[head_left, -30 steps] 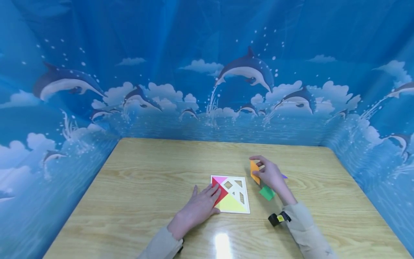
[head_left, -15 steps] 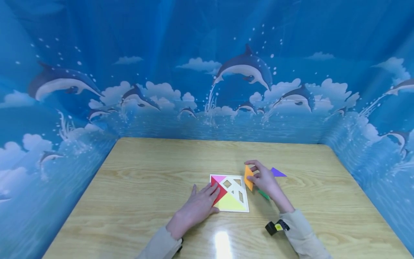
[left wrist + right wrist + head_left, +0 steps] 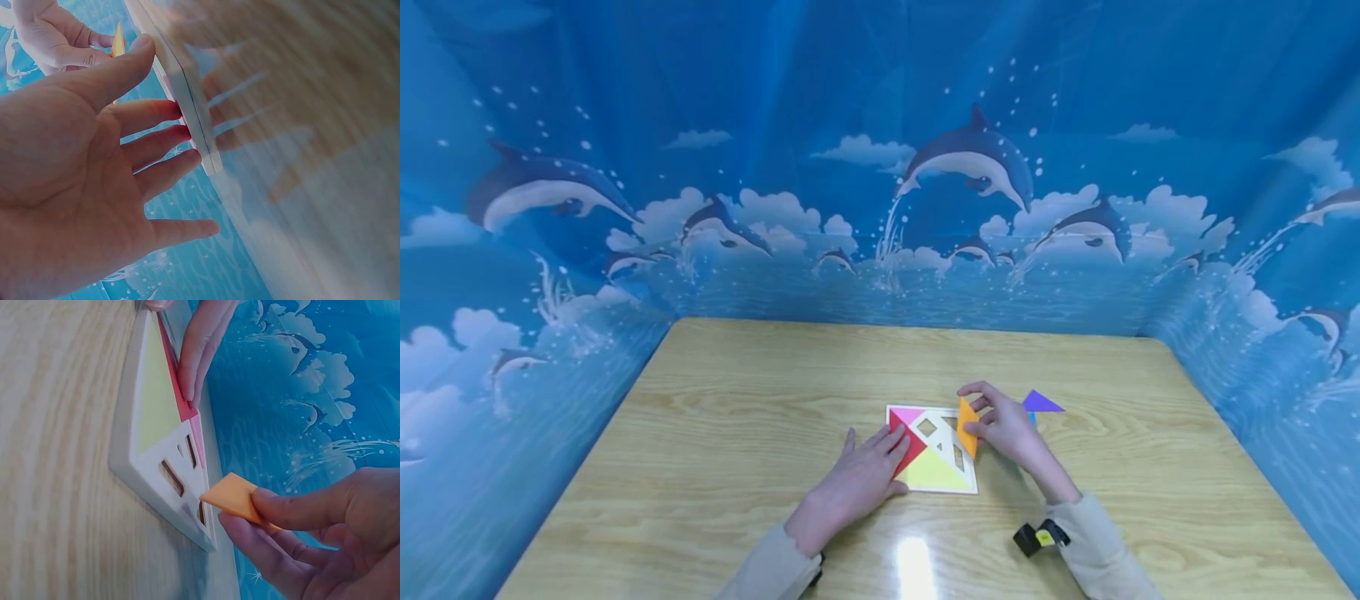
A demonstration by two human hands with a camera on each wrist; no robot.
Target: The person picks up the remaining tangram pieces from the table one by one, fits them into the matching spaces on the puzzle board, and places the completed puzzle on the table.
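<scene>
A white tangram tray (image 3: 129, 419) lies flat on the table, holding a red triangle (image 3: 917, 451), a yellow triangle (image 3: 936, 472) and a pink piece (image 3: 907, 415). Several cut-outs show in its right half. My left hand (image 3: 859, 479) rests with spread, straight fingers on the red triangle and the tray's left edge. Between thumb and fingers my right hand (image 3: 1009, 427) pinches an orange four-sided tangram piece (image 3: 234, 497), tilted up on end over the tray's right edge. In the right wrist view that piece hangs just above the cut-outs.
Beyond the right hand lies a purple triangle (image 3: 1041, 402), with a bit of a blue piece (image 3: 1032, 417) showing beside it. The wooden table (image 3: 760, 392) ends at a blue dolphin-print curtain (image 3: 880, 167) at the back and sides.
My right hand has carried the orange piece left and nearer, from beside the tray to over its right edge. The green piece is now hidden behind that hand. My left hand has stayed put.
</scene>
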